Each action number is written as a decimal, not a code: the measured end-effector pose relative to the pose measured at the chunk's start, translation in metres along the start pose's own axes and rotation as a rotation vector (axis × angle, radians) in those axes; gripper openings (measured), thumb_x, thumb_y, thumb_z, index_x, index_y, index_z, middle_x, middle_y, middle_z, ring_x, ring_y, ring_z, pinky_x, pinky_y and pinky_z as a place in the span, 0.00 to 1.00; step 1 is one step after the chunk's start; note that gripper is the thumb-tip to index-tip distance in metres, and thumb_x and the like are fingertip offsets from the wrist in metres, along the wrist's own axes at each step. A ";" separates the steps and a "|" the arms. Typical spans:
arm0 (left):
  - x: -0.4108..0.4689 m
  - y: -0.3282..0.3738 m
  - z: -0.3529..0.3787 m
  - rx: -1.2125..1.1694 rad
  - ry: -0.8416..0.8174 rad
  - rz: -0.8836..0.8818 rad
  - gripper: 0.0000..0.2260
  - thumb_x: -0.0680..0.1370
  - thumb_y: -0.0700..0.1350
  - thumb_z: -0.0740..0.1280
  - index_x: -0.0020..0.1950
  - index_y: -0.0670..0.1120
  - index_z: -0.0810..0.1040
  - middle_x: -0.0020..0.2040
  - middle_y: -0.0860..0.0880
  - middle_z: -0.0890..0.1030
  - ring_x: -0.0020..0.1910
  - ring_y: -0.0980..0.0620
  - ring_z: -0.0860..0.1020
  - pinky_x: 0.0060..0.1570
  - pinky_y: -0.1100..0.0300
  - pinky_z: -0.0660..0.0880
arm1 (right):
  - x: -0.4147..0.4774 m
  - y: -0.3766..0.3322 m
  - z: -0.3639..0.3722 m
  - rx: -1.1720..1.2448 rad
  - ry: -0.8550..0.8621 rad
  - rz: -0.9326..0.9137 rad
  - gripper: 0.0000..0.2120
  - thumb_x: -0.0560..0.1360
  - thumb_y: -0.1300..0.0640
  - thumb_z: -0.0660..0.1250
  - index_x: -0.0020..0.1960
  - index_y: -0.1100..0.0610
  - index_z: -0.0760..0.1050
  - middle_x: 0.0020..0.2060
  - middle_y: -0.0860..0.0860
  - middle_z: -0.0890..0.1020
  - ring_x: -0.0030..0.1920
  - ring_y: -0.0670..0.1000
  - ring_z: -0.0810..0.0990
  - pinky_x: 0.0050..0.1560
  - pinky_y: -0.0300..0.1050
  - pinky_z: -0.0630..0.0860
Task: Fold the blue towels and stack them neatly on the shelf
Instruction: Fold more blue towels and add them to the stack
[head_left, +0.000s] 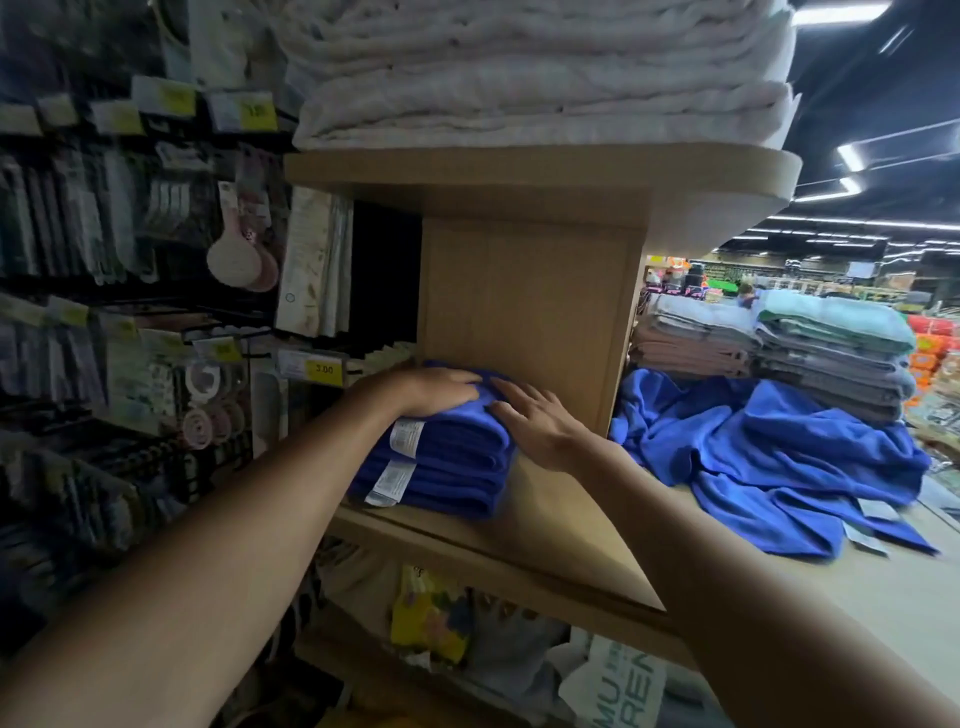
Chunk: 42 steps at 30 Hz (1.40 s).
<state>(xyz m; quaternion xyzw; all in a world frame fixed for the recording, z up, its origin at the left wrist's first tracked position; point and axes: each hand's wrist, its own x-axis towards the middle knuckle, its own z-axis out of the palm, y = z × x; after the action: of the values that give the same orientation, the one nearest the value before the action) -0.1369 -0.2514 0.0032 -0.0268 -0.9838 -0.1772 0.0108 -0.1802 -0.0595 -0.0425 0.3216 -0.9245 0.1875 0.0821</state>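
Note:
A stack of folded blue towels (441, 462) with white labels sits at the left end of the wooden shelf (561, 545). My left hand (436, 392) lies flat on top of the stack with its fingers straight. My right hand (540, 421) rests with spread, straight fingers against the stack's top right edge. A heap of unfolded blue towels (779, 457) lies crumpled on the same surface to the right, beyond the upright wooden panel.
White folded towels (540, 73) fill the shelf above. Grey, pink and green towel stacks (779, 348) stand behind the blue heap. Racks of hanging goods with yellow price tags (104, 286) line the left. Packaged items (431, 618) sit below the shelf.

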 end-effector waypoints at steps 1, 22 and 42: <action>0.001 -0.001 0.000 -0.028 -0.022 -0.004 0.23 0.84 0.57 0.53 0.80 0.58 0.61 0.81 0.48 0.61 0.78 0.46 0.61 0.76 0.49 0.56 | 0.002 -0.001 0.001 0.000 -0.026 0.018 0.39 0.73 0.31 0.42 0.81 0.45 0.56 0.80 0.51 0.60 0.79 0.57 0.57 0.78 0.56 0.53; -0.005 0.200 0.067 -0.077 0.267 0.493 0.13 0.77 0.45 0.63 0.56 0.56 0.83 0.52 0.52 0.85 0.51 0.51 0.82 0.54 0.57 0.78 | -0.153 0.159 -0.124 -0.181 0.428 0.173 0.05 0.75 0.56 0.67 0.43 0.52 0.82 0.37 0.47 0.83 0.42 0.54 0.81 0.44 0.52 0.78; 0.040 0.244 0.142 -0.679 0.216 0.627 0.04 0.77 0.42 0.68 0.44 0.49 0.76 0.35 0.54 0.77 0.32 0.60 0.75 0.39 0.60 0.73 | -0.171 0.179 -0.116 0.127 0.362 0.050 0.18 0.69 0.50 0.80 0.56 0.53 0.82 0.46 0.46 0.81 0.46 0.42 0.76 0.49 0.41 0.71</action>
<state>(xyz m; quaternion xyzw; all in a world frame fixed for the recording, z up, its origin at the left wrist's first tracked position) -0.1652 0.0283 -0.0440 -0.3060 -0.8078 -0.4787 0.1569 -0.1554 0.2124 -0.0349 0.2641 -0.8887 0.3021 0.2218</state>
